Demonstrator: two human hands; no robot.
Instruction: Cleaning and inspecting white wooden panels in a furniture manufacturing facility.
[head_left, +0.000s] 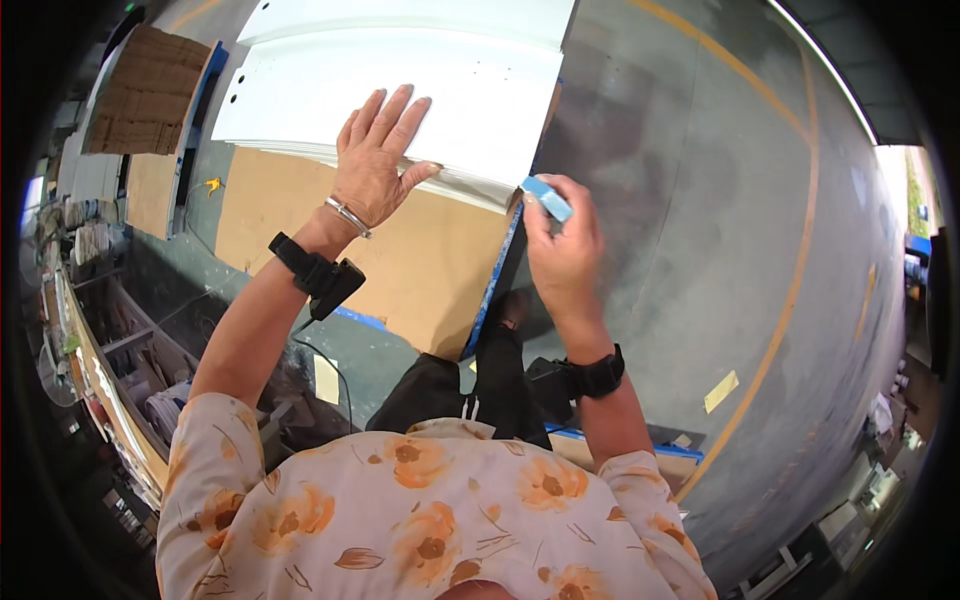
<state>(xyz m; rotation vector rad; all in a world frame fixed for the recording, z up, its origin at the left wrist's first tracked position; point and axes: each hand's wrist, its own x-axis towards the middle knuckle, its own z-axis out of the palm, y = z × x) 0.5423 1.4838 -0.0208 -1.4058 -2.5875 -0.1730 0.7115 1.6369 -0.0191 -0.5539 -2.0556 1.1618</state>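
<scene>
My left hand (374, 168) lies spread on top of a stack of white panels (480, 95), near the edge closest to me. A small light-blue block (549, 197), with whitish marks on its face, is gripped between the thumb and fingers of my right hand (570, 250). It is at the near right corner of the stack; whether it touches the panel edge I cannot tell. Beneath the panels is a tan board (370, 255) on a blue-edged base (492, 285). Dark bands with small devices are strapped to both my wrists.
Brown sheets (150, 90) are stacked on another blue-edged base at the far left. A long cluttered shelf (110, 400) runs along the left. Grey floor with orange lines (795, 330) spreads to the right, with a yellowish slip (720, 391) on it. A cable hangs below my left wrist.
</scene>
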